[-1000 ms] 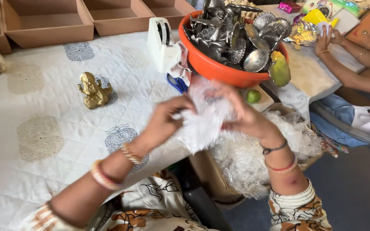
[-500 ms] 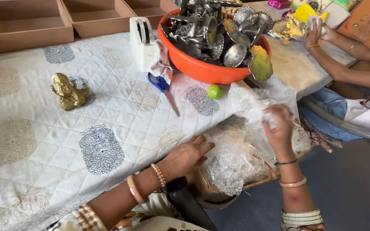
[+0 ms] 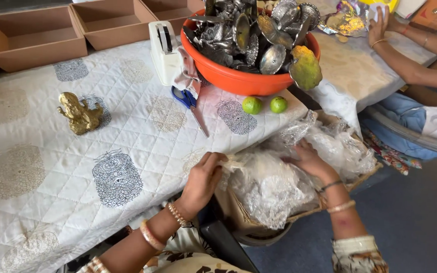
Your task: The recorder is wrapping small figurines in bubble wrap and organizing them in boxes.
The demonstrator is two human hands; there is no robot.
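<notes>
White quilted tablecloth (image 3: 77, 167), orange bowl (image 3: 238, 78) of metalware behind. Both hands in crumpled clear plastic (image 3: 274, 184) heaped in basket off table edge: left hand (image 3: 203, 177) pinches edge, right hand (image 3: 309, 161) presses open-fingered. Step: digging out sheet. Next likely needs freeing 1 piece.

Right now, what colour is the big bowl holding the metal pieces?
Orange: the bowl shows clearly in the head view.

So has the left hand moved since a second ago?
Yes. The left hand has dropped from the crumpled plastic it held up, down to the table edge, beside the plastic wrap in the box.
</notes>
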